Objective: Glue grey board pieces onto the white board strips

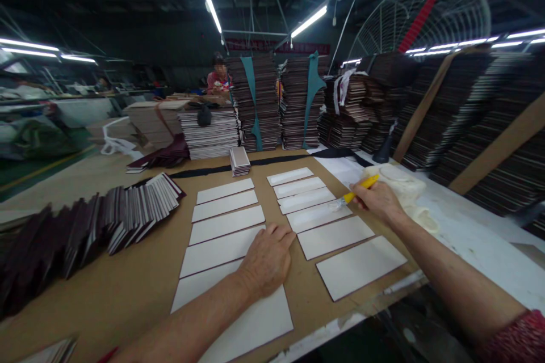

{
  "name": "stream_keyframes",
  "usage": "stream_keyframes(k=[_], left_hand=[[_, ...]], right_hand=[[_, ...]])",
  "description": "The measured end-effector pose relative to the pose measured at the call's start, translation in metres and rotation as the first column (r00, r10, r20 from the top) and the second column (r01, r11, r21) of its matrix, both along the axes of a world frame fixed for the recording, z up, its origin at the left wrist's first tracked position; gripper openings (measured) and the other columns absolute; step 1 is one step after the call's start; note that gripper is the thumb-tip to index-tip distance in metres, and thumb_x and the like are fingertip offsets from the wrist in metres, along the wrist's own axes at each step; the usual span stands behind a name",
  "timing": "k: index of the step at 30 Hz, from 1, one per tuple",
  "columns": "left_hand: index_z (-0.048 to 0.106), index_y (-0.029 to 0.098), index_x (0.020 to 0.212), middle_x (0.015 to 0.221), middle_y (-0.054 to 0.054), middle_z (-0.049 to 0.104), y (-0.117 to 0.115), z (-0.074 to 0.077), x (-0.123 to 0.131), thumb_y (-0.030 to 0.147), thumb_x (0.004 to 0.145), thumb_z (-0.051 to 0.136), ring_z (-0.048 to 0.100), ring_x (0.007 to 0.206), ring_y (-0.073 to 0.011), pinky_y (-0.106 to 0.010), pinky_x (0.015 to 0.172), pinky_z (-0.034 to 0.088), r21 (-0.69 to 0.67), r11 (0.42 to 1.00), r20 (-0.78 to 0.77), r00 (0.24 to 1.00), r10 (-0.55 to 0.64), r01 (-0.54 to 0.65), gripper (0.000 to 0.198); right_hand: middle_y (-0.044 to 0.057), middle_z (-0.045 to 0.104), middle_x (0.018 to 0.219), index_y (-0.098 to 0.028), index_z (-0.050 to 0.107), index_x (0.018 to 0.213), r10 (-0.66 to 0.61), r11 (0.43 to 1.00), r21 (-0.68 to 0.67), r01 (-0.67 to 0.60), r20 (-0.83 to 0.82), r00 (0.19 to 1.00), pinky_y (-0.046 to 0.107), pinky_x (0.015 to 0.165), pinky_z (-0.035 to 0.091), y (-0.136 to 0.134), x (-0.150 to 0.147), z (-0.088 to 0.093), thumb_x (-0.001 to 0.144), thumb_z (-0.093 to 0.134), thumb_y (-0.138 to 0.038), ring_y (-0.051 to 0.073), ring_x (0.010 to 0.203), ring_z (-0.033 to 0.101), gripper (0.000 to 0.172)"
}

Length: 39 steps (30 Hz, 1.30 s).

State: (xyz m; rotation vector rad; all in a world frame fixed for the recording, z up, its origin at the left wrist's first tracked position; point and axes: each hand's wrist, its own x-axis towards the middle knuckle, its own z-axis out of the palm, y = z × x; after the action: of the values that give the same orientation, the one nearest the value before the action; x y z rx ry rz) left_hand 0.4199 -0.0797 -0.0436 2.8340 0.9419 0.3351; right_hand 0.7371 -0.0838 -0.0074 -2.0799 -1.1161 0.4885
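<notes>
Yellow-handled brush (357, 194), clasped in the right hand (380, 202), seems mid-coating a white card (317, 216), while the flat, open left hand (266, 259) pins a neighbouring card (217, 249), which a steady next stroke calls for.

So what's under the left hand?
The left hand lies flat on a white rectangular panel atop the brown cardboard sheet; the panel's right end is hidden beneath the palm.

A slim yellow-handled brush (356, 193) slants right of centre, its pale bristle tip touching a white rectangular card (317, 216). That card lies flat in the right of two columns of matching cards, mid-frame. Another left-column card (217, 250) lies flat at lower centre.
</notes>
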Motion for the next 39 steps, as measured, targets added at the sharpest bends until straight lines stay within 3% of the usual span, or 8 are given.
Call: stream_keyframes(k=[8, 14, 18, 22, 27, 32, 36, 39], left_hand=[[0.061, 0.017, 0.123, 0.118, -0.008, 0.062, 0.000, -0.002, 0.000, 0.010, 0.088, 0.047, 0.049, 0.106, -0.0275, -0.044, 0.096, 0.045, 0.014, 1.000, 0.009, 1.000, -0.004, 0.004, 0.039], [0.061, 0.017, 0.124, 0.120, -0.008, 0.062, 0.000, -0.003, 0.000, 0.010, 0.088, 0.048, 0.049, 0.109, -0.0265, -0.042, 0.099, 0.045, 0.036, 0.999, -0.004, 1.000, -0.005, 0.006, 0.039], [0.062, 0.018, 0.122, 0.117, -0.008, 0.063, 0.002, -0.003, 0.000, 0.010, 0.088, 0.048, 0.051, 0.108, -0.0260, -0.041, 0.098, 0.046, 0.059, 0.998, -0.026, 1.000, -0.007, 0.008, 0.037], [0.060, 0.017, 0.125, 0.120, -0.009, 0.062, -0.002, 0.008, 0.000, 0.010, 0.088, 0.048, 0.051, 0.110, -0.0277, -0.044, 0.098, 0.045, 0.082, 0.997, -0.043, 0.999, -0.011, 0.014, 0.040], [0.059, 0.019, 0.125, 0.124, -0.008, 0.060, -0.033, 0.023, 0.000, 0.007, 0.089, 0.043, 0.050, 0.112, -0.0268, -0.044, 0.098, 0.044, 0.063, 0.997, -0.003, 0.999, -0.039, 0.039, 0.041], [0.059, 0.017, 0.123, 0.118, -0.009, 0.062, -0.062, 0.014, 0.004, 0.010, 0.089, 0.045, 0.052, 0.107, -0.0268, -0.042, 0.095, 0.046, -0.024, 0.996, -0.033, 0.996, -0.086, 0.085, 0.038], [0.060, 0.017, 0.119, 0.117, -0.010, 0.062, -0.065, 0.007, 0.007, 0.012, 0.091, 0.043, 0.052, 0.106, -0.0279, -0.044, 0.093, 0.046, -0.011, 0.999, -0.057, 0.998, -0.040, 0.039, 0.033], [0.054, 0.015, 0.131, 0.122, -0.011, 0.060, -0.064, 0.005, 0.007, 0.015, 0.092, 0.044, 0.051, 0.107, -0.0286, -0.045, 0.094, 0.046, 0.003, 1.000, -0.049, 0.999, -0.022, 0.022, 0.040]], right_hand=[[-0.005, 0.058, 0.058, -0.017, 0.061, 0.067, -0.063, 0.997, -0.026, 0.068, 0.174, 0.983, 0.030, 0.067, 0.052, -0.002, 0.013, 0.007, 0.099, 0.062, -0.046, 0.013, 0.058, 0.060, 0.043], [-0.006, 0.047, 0.045, -0.020, 0.055, 0.053, -0.166, 0.986, 0.051, 0.160, 0.184, 0.969, 0.031, 0.064, 0.046, -0.012, 0.006, 0.015, 0.092, 0.068, -0.040, 0.015, 0.051, 0.053, 0.046], [0.001, 0.052, 0.042, -0.021, 0.056, 0.046, -0.202, 0.964, 0.186, 0.192, 0.035, 0.979, 0.032, 0.056, 0.043, -0.027, -0.001, 0.020, 0.087, 0.068, -0.037, 0.019, 0.049, 0.055, 0.045], [0.003, 0.068, 0.061, -0.019, 0.068, 0.074, -0.097, 0.934, 0.313, 0.175, -0.251, 0.963, 0.026, 0.049, 0.047, -0.045, -0.012, 0.022, 0.085, 0.064, -0.036, 0.017, 0.051, 0.059, 0.020], [0.003, 0.065, 0.061, -0.017, 0.063, 0.078, 0.030, 0.918, 0.355, 0.177, -0.506, 0.862, 0.020, 0.040, 0.044, -0.067, -0.032, 0.018, 0.074, 0.073, -0.038, 0.011, 0.045, 0.053, 0.024], [0.003, 0.065, 0.058, -0.016, 0.062, 0.081, 0.104, 0.929, 0.341, 0.142, -0.611, 0.785, 0.019, 0.038, 0.042, -0.076, -0.050, 0.007, 0.065, 0.080, -0.041, 0.011, 0.043, 0.052, 0.035], [0.002, 0.064, 0.058, -0.016, 0.062, 0.081, 0.138, 0.942, 0.321, 0.096, -0.634, 0.761, 0.018, 0.037, 0.041, -0.073, -0.061, -0.004, 0.065, 0.081, -0.040, 0.010, 0.042, 0.052, 0.035], [0.002, 0.065, 0.059, -0.016, 0.063, 0.082, 0.164, 0.948, 0.312, 0.058, -0.640, 0.750, 0.018, 0.037, 0.041, -0.070, -0.066, -0.012, 0.066, 0.081, -0.040, 0.010, 0.042, 0.053, 0.034]])
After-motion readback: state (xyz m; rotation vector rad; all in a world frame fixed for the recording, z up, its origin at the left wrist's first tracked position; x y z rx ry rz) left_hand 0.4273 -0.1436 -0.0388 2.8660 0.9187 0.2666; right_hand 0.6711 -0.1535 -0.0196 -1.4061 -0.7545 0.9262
